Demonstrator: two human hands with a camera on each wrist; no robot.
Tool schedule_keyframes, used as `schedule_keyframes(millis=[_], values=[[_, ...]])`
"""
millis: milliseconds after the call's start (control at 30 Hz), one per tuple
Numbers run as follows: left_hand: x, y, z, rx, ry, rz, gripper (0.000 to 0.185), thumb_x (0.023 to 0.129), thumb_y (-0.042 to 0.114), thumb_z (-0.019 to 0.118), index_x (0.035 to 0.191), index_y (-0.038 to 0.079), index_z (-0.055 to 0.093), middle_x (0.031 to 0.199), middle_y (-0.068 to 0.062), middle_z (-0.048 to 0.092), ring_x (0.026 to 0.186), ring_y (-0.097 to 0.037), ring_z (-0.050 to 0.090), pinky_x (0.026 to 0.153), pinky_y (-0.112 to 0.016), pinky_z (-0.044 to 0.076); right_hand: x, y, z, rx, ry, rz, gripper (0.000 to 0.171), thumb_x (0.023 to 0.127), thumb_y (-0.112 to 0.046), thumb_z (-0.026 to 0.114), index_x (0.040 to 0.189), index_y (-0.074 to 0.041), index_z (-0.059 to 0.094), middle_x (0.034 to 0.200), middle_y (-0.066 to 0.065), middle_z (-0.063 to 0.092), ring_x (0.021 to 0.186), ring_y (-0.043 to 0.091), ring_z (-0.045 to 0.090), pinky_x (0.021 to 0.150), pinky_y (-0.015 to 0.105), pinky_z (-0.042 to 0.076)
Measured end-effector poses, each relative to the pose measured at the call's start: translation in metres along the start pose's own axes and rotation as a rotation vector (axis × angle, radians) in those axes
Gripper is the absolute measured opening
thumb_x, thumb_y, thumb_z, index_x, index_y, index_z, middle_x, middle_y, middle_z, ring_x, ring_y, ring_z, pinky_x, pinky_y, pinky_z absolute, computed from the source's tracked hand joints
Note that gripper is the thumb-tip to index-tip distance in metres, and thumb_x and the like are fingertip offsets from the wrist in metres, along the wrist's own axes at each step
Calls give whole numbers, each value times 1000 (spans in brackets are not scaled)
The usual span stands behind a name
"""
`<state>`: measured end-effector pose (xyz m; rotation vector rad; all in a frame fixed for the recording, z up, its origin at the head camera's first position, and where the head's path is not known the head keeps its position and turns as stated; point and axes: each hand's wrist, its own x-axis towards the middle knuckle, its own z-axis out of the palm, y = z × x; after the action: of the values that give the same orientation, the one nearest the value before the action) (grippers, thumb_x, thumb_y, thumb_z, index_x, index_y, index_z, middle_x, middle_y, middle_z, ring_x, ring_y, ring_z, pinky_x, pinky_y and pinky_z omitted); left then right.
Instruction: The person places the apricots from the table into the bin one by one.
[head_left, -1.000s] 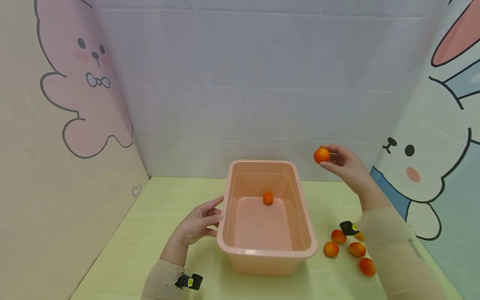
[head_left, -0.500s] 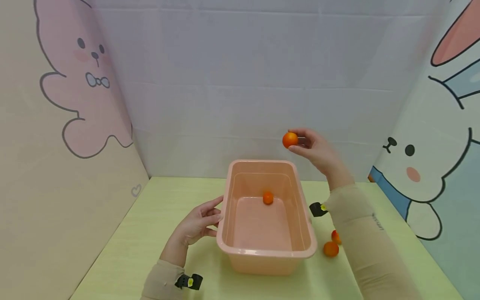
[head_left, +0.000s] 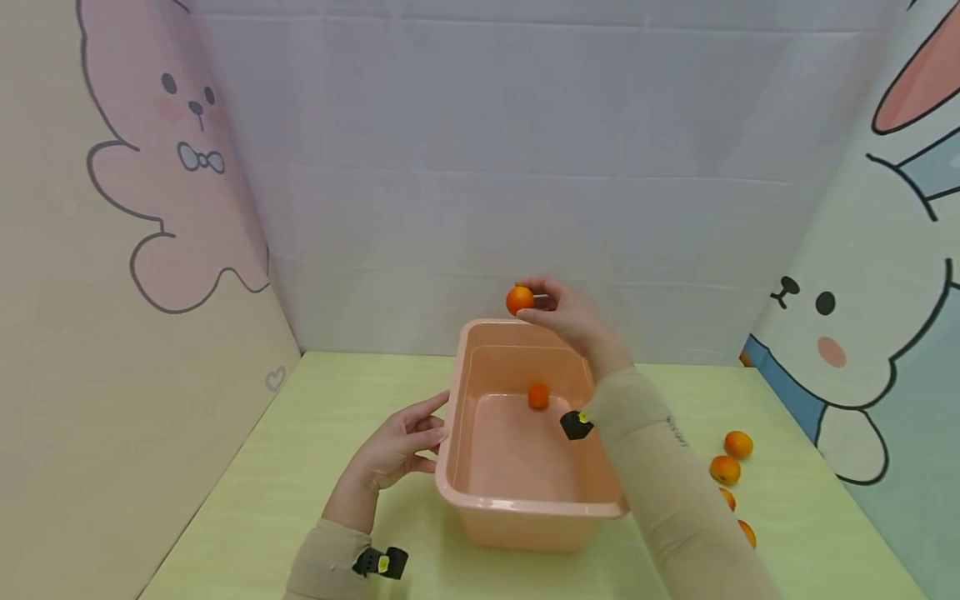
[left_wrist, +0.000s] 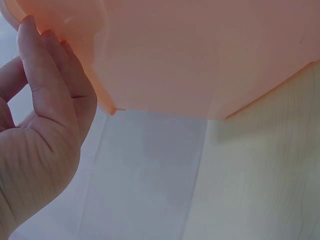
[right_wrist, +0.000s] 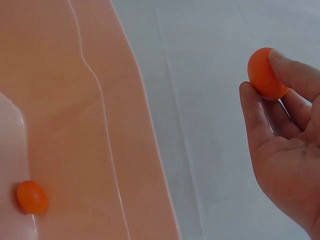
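My right hand point(head_left: 566, 321) pinches a small, smooth, round orange fruit point(head_left: 519, 300) between thumb and fingertips, up near the far rim of a peach-coloured rectangular plastic tub point(head_left: 525, 505). My left hand point(head_left: 397, 446), fingers mostly straight and slightly spread, touches the tub's left side; a second orange fruit point(head_left: 537, 396) lies inside, toward the far end
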<state>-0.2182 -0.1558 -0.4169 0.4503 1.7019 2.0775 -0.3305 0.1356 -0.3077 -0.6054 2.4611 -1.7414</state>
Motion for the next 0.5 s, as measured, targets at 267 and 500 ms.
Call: schedule_keyframes(millis=[267,500], values=[[0,1,3,4,14,-7,70,97,5,62,156,4,25,99,-4,63,77,-13,66,65,-32,61,7,18,22,96,-26,94,44,92,-20,73,133,-16,57,128,9,58,118,31,53,107,52,41],[1,-2,1,18,14,-5,67,98,4,60,156,5,26,100,-5,64,77,-13,66,66,-33,61,12,36,33,76,-71,118,42,92,-17,72,131,-10,58,129,10,57,117,30,53,108,49,40]])
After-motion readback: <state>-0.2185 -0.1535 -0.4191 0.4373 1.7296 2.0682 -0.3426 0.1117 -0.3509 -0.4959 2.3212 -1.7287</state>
